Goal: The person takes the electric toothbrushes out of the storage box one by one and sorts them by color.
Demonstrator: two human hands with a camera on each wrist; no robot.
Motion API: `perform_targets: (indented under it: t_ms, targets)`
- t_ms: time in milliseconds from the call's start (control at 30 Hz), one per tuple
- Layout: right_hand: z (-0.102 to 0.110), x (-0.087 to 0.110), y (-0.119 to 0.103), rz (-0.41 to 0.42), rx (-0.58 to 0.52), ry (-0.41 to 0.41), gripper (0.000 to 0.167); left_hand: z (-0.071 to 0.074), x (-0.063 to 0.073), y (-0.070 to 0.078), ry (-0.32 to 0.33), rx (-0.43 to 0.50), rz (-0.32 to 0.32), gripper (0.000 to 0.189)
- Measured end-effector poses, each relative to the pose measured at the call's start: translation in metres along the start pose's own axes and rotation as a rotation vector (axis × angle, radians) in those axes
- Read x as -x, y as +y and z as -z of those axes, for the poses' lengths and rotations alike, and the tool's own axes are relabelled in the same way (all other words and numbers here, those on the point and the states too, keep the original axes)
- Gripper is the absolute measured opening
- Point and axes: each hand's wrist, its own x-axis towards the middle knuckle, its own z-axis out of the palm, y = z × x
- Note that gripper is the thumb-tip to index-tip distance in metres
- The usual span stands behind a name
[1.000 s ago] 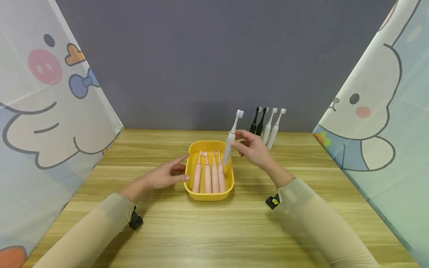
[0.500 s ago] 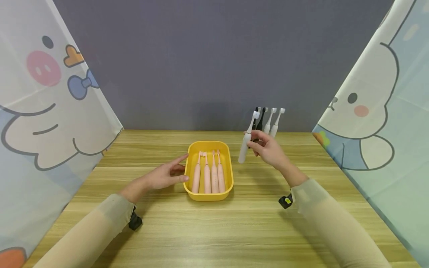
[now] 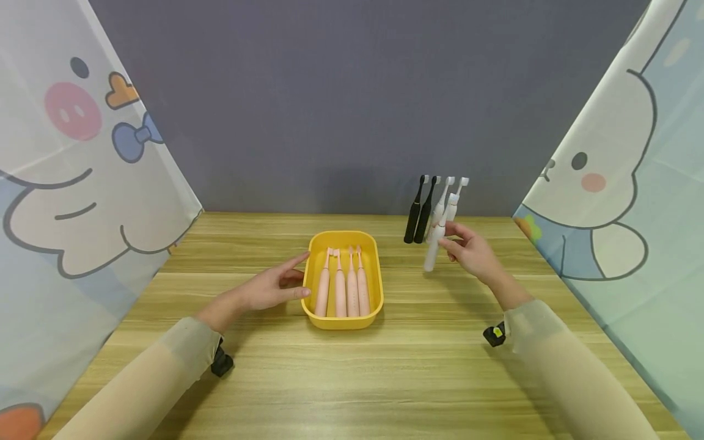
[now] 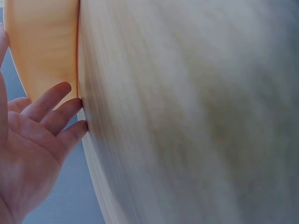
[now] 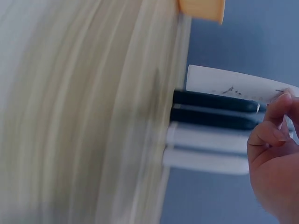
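My right hand (image 3: pixel 474 253) pinches a white electric toothbrush (image 3: pixel 432 253) by the upper handle, brush head up and slightly tilted. In the right wrist view the thumb and fingers close on this toothbrush (image 5: pixel 224 83), while its head is out of sight. Behind it stand two black electric toothbrushes (image 3: pixel 413 221) and two white ones (image 3: pixel 452 211), partly covered by the held one and the hand. With straight, spread fingers my left hand (image 3: pixel 268 291) touches the left side of a yellow bin (image 3: pixel 343 324). Several pink electric toothbrushes (image 3: pixel 340 293) lie side by side inside it.
The wooden table (image 3: pixel 341 385) ends at a grey back panel (image 3: pixel 308 110). Cartoon-printed cloths hang on the left (image 3: pixel 33 153) and right (image 3: pixel 610 238). The standing toothbrushes form a row close to the back edge, right of the bin.
My right hand has carried the white toothbrush rightward from over the bin's right edge, past the black ones, to in front of the standing white ones. The left hand and bin have stayed put.
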Motion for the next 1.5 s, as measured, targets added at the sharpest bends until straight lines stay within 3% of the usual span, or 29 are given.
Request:
perform_targets:
  t_ms: [367,700,833,1133,1500]
  targets:
    - [0.037,-0.001,0.032,-0.015,0.039,0.042,0.043,0.000,0.000,0.002,-0.001,0.010,-0.007,0.099]
    - [0.065,-0.019,0.052,0.012,0.036,0.083,0.035,0.001,-0.001,0.002,0.001,0.004,-0.001,0.100]
    - [0.071,-0.030,0.059,0.025,0.048,0.105,0.038,0.001,-0.001,0.002,0.001,0.006,0.003,0.099]
    - [0.080,-0.047,0.057,-0.078,0.045,0.105,0.049,0.003,-0.003,0.001,-0.001,-0.002,-0.010,0.100]
    - [0.083,-0.062,0.068,-0.066,0.039,0.125,0.042,0.003,-0.005,0.001,-0.012,0.029,-0.012,0.100]
